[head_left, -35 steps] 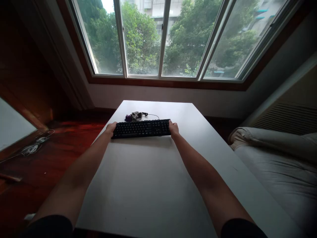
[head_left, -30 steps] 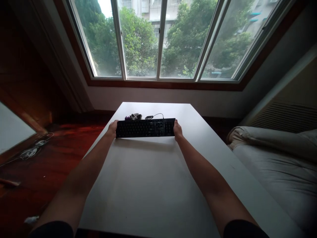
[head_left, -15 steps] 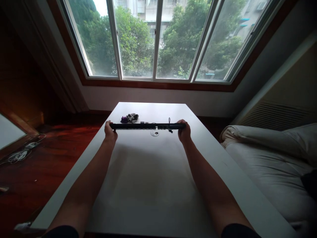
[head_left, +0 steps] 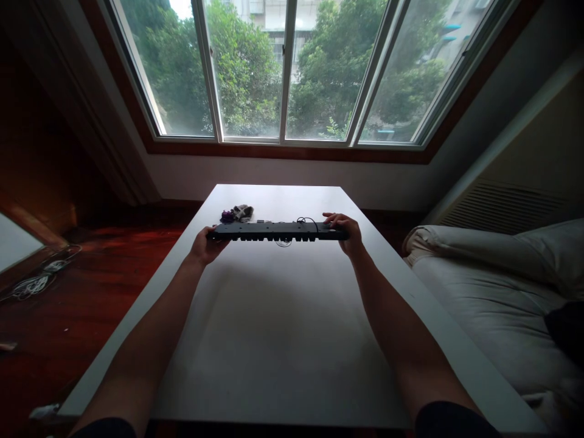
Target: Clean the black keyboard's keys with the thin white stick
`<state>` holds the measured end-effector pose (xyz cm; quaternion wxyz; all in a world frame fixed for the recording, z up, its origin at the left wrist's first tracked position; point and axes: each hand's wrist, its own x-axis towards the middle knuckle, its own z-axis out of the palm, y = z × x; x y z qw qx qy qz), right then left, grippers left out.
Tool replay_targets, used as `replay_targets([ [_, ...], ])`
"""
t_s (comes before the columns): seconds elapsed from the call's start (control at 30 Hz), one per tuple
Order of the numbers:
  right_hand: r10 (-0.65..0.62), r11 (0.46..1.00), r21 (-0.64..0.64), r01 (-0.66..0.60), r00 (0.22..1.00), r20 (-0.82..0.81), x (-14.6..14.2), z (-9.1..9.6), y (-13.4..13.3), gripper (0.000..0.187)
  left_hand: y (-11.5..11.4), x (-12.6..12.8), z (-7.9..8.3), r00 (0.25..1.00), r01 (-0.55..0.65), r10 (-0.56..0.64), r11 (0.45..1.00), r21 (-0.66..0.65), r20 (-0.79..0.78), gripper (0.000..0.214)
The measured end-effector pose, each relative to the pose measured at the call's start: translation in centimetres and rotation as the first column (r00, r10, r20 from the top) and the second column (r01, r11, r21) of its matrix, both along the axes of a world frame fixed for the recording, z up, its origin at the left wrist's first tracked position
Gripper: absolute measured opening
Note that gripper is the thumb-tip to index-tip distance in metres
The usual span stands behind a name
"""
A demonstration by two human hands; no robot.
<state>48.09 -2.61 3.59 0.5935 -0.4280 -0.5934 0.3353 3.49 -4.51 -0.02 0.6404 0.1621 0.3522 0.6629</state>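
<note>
A black keyboard (head_left: pixel 274 231) hangs above the white table (head_left: pixel 283 328), turned upside down so its underside faces up and the keys point at the tabletop. My left hand (head_left: pixel 206 244) grips its left end from below. My right hand (head_left: pixel 345 231) holds the right end with fingers laid over the top. The keyboard's black cable (head_left: pixel 305 220) loops behind it, and a coil of it hangs beneath the middle.
A small heap of purple and grey items (head_left: pixel 235 213) lies on the table behind the keyboard's left end. A white sofa (head_left: pixel 493 292) stands to the right. Red wooden floor with cables (head_left: pixel 31 283) is on the left. A wide window (head_left: pixel 283 73) fills the far wall.
The keyboard lay flat on the table, keys up. Both hands lifted it, tipped it edge-on, and have now turned it over so the underside faces up.
</note>
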Motion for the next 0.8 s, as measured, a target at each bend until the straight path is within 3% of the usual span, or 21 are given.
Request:
replay_targets([
  [0.1, 0.102, 0.992, -0.078, -0.1, 0.995, 0.015, 0.4, -0.2, 0.1, 0.032, -0.3, 0.7, -0.2, 0.999, -0.042, 0.042, 0.998, 0.056, -0.006, 0.033],
  [0.23, 0.137, 0.99, -0.028, -0.136, 0.99, 0.02, 0.8, -0.4, 0.8, 0.036, -0.3, 1.8, -0.7, 0.999, -0.044, 0.045, 0.996, 0.078, -0.01, 0.036],
  [0.33, 0.172, 0.981, -0.126, -0.145, 0.955, 0.244, 0.9, 0.3, 1.6, 0.033, -0.5, 2.3, -1.2, 0.995, -0.094, 0.092, 0.993, 0.07, 0.025, 0.035],
  [0.43, 0.201, 0.966, -0.242, -0.09, 0.851, 0.484, 0.0, 1.7, 2.4, 0.03, -1.0, 2.6, -1.6, 0.989, -0.146, 0.144, 0.988, 0.047, 0.038, 0.03],
  [0.5, 0.152, 0.983, -0.173, -0.055, 0.77, 0.62, -1.6, 2.6, 2.2, 0.033, -1.3, 2.8, -1.8, 0.985, -0.168, 0.166, 0.985, 0.037, 0.053, 0.027],
  [0.57, 0.102, 0.992, -0.022, -0.123, 0.693, 0.714, -3.9, 3.5, 1.4, 0.043, -1.4, 2.9, -2.0, 0.981, -0.181, 0.178, 0.983, 0.036, 0.075, 0.027],
  [0.7, 0.164, 0.898, 0.088, -0.431, 0.513, 0.843, -8.5, 5.5, -1.2, 0.068, -1.4, 3.0, -2.1, 0.978, -0.198, 0.195, 0.979, 0.046, 0.068, 0.028],
  [0.8, 0.041, 0.877, 0.2, -0.437, 0.484, 0.874, -10.8, 7.1, -2.0, 0.08, -1.3, 2.9, -2.0, 0.978, -0.207, 0.206, 0.977, 0.048, 0.025, 0.03],
])
